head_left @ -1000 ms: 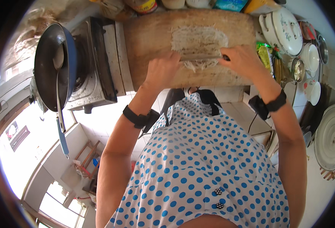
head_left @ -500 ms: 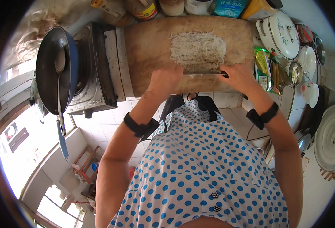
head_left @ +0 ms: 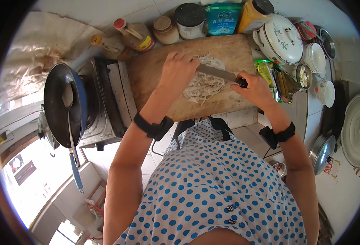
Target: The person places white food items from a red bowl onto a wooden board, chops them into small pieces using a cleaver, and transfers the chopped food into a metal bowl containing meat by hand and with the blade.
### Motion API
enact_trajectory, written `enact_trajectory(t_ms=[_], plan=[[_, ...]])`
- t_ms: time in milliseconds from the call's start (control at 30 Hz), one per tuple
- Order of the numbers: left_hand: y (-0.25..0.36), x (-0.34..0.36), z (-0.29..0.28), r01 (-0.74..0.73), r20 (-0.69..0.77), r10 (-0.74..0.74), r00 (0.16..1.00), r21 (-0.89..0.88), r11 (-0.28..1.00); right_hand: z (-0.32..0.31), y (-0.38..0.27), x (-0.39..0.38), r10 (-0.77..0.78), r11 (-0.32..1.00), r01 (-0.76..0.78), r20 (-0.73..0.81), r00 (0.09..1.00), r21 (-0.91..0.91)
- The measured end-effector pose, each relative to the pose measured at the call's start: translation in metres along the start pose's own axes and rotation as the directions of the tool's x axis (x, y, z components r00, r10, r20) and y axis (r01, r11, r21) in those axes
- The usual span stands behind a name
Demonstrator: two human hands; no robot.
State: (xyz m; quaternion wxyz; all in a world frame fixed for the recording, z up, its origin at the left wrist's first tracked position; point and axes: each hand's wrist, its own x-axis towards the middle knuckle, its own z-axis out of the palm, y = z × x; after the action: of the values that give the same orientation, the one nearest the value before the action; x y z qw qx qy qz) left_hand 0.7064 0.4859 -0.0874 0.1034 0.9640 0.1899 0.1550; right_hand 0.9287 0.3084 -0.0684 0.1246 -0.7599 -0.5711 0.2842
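A tiled kitchen counter [head_left: 245, 118] runs under a pale wall, and a big wooden cutting board [head_left: 155, 77] lies on it with a heap of pale shredded vegetable [head_left: 202, 85] near its middle. The left hand [head_left: 180, 69] rests palm down on the left part of the heap, fingers curled and close together, pressing the shreds against the board. The right hand [head_left: 255, 87] is closed tightly around the dark handle of a knife [head_left: 219, 73], whose wide blade reaches left across the top of the heap and ends just beside the left hand's fingertips. Both wrists wear dark bands, and a blue-dotted white garment fills the lower part of the view. To the left of the board stands a gas stove [head_left: 106, 106] carrying a dark wok [head_left: 59, 106], with a ladle [head_left: 70, 122] lying in it, its blue handle pointing down past the rim. Along the wall behind the board stand a sauce bottle [head_left: 135, 34], a small jar [head_left: 165, 29], a dark-lidded jar [head_left: 190, 20], a blue packet [head_left: 221, 18] and a yellow bottle [head_left: 253, 14]. To the right sit a white flowered pot [head_left: 280, 38] with its lid on, a green packet [head_left: 268, 75], stacked white bowls [head_left: 315, 57] and a large white lid [head_left: 355, 130].
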Motion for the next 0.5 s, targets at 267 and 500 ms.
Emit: enact_trajectory(t_ms=[267, 500], plan=[[-0.017, 0.060, 0.057, -0.086, -0.008, 0.087, 0.996, 0.071, 0.994, 0.027, 0.025, 0.005, 0.185, 0.982, -0.177, -0.155, 0.970, 0.066], [-0.021, 0.047, 0.051, -0.071, 0.119, 0.057, 0.991, 0.115, 0.991, 0.045, 0.018, 0.003, 0.137, 0.984, -0.119, -0.141, 0.981, 0.129]])
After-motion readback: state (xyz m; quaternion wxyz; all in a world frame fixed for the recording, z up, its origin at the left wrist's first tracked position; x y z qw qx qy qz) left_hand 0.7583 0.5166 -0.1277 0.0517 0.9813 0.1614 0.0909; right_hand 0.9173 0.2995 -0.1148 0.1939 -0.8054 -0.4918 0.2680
